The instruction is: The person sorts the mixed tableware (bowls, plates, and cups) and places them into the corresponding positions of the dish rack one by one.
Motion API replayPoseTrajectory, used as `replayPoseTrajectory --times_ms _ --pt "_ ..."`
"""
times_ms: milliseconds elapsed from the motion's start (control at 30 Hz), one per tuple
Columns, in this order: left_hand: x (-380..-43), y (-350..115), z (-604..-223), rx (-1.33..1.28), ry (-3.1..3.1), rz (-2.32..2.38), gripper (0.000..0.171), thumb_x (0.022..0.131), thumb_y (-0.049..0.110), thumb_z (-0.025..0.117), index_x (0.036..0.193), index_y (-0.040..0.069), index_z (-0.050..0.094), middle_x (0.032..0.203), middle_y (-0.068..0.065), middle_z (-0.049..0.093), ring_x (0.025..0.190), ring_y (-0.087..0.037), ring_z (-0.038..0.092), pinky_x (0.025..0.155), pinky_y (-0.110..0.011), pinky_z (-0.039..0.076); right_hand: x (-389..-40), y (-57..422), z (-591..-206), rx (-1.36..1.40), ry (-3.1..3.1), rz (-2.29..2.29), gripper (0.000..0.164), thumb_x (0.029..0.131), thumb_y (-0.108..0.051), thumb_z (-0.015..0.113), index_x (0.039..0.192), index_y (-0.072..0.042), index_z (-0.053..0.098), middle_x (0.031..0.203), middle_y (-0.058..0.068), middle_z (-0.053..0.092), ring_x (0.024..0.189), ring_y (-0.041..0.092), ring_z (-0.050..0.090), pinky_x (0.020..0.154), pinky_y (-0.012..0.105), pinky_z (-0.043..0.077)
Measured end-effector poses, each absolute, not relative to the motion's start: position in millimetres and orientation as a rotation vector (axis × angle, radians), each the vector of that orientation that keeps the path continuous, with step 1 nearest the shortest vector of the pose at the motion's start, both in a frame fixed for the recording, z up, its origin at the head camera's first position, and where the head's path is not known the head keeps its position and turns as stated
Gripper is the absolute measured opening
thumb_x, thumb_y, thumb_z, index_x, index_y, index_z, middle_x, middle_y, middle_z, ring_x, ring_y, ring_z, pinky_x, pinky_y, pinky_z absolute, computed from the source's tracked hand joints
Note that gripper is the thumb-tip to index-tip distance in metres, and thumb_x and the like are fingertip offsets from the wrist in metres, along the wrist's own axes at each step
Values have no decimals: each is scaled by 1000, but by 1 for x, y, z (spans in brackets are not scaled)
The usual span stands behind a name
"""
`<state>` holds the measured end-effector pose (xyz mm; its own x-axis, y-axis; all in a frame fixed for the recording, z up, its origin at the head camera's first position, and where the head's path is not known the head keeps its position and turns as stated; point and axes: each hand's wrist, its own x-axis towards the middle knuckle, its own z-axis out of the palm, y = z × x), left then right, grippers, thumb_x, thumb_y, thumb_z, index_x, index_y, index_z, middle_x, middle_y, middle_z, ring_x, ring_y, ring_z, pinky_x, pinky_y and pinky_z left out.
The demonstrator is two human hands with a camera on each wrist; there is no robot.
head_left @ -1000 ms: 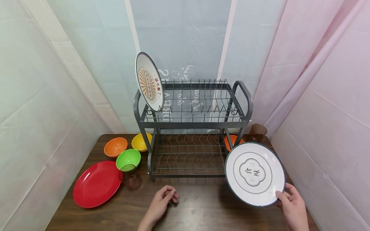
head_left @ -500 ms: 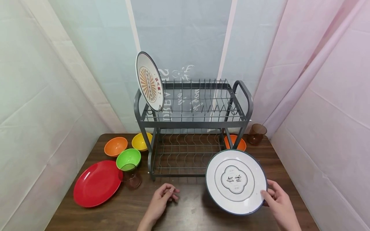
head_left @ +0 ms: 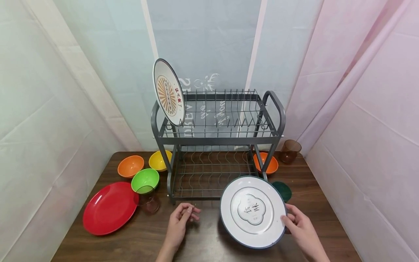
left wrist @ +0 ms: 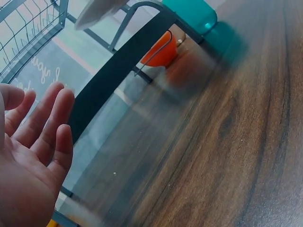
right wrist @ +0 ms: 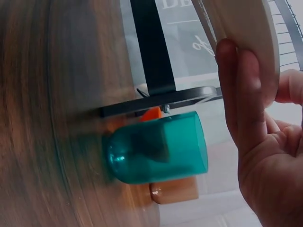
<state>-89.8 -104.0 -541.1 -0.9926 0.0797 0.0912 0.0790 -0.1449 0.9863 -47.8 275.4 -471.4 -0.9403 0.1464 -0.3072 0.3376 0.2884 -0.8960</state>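
My right hand pinches the right edge of a white plate with a dark rim and a flower-shaped emblem, thumb on top and fingers beneath. The plate is held tilted above the table, in front of the dish rack's right half. From the right wrist view, the fingers lie along the plate's underside. My left hand stays low over the table left of the plate, fingers loosely curled and holding nothing. A two-tier dark dish rack stands behind both hands; a patterned white plate leans in its upper left slots.
At left are a red plate, orange, yellow and green bowls, and a brown clear cup. At right stand a teal cup, an orange bowl and another brown cup.
My right hand has carried the white plate leftward and a little nearer, uncovering the teal cup, orange bowl and brown cup at right. The left hand has shifted only slightly.
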Motion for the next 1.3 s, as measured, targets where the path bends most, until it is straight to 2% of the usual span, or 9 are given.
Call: replayPoseTrajectory --times_ms 267,467,600,733,867,1033,1300 --pt "-89 -103 -540 193 2034 2325 29 104 13 50 113 -14 52 98 -26 70 76 -32 70 68 -34 55 -53 268 -481 430 2369 -1712 52 101 -12 56 146 6 36 94 14 69 82 24 64 73 31 56" --pt "-89 -104 -539 164 1979 2258 32 105 18 50 127 -5 51 109 -24 70 73 -29 72 54 -31 54 -55 259 -488 419 2352 -1692 52 101 -14 56 145 7 38 92 12 69 83 25 63 72 33 56" --pt "-88 -104 -540 162 1927 2192 44 105 23 50 139 -4 44 118 -23 67 76 -30 73 51 -27 51 -56 253 -492 397 2334 -1692 53 101 -16 57 145 8 39 90 11 69 83 25 63 73 34 56" --pt "-87 -104 -542 172 1863 2139 50 104 26 53 146 1 40 125 -21 64 78 -31 73 48 -23 48 -56 247 -493 339 2321 -1697 56 101 -19 58 144 10 38 92 11 70 83 25 63 72 34 57" --pt "-85 -102 -544 170 1858 2082 51 102 24 57 146 3 42 115 -18 67 75 -25 71 46 -22 47 -56 240 -495 257 2290 -1713 59 102 -21 58 145 12 36 93 12 70 82 25 63 72 33 56" --pt "-84 -100 -543 141 1864 2019 59 99 21 61 148 -2 37 96 -10 67 71 -16 59 46 -22 47 -57 232 -498 195 2272 -1721 61 101 -22 60 144 14 35 91 11 69 81 25 62 71 33 56" --pt "-84 -100 -543 73 1877 2085 65 98 17 63 152 -4 31 109 -18 70 64 -17 63 50 -27 52 -59 221 -503 191 2245 -1760 62 101 -22 60 144 15 35 92 11 70 81 25 63 71 32 56"
